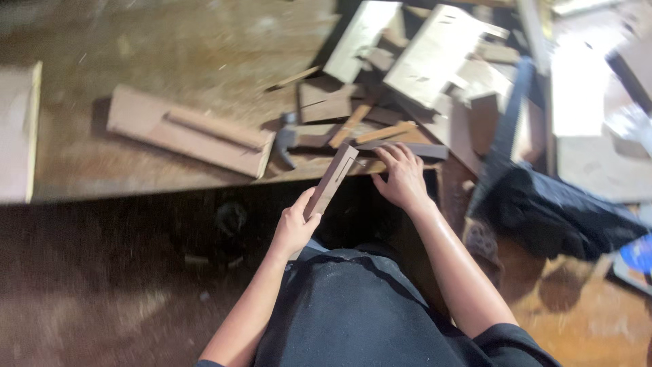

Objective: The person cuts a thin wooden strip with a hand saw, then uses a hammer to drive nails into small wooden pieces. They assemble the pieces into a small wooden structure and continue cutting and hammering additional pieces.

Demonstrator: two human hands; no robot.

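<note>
Wood strip [331, 180], dark brown with a long slot cut along its upper part, stands slanted in the left hand [293, 228]. That hand is clenched round the strip's lower end, thumb on the near face, so the slotted end rises up and away from the grip toward the edge of the workbench [170, 41]. The slot looks already cut; whether anything is fitted into it cannot be told, and no tool is in either hand.

Just right of the strip's top, the right hand [402, 178] lies palm down with its fingers spread over a dark flat piece [421, 149] at the bench edge. It presses or reaches there; whether it has closed on the piece is not clear.

Beyond the strip's upper end, a hammer [285, 139] lies on the bench, head toward the near edge. Past it sit several short offcuts [384, 131], some lighter in colour, crossing one another. To the left of the grip, further along the bench, lies a flat board with a raised batten [190, 132] on it.

Farther off, above the right hand, pale boards [435, 51] with slots cut in them lean in a heap. To the right of them a handsaw [509, 112] runs down toward a dark cloth [557, 211] beside the bench.
</note>
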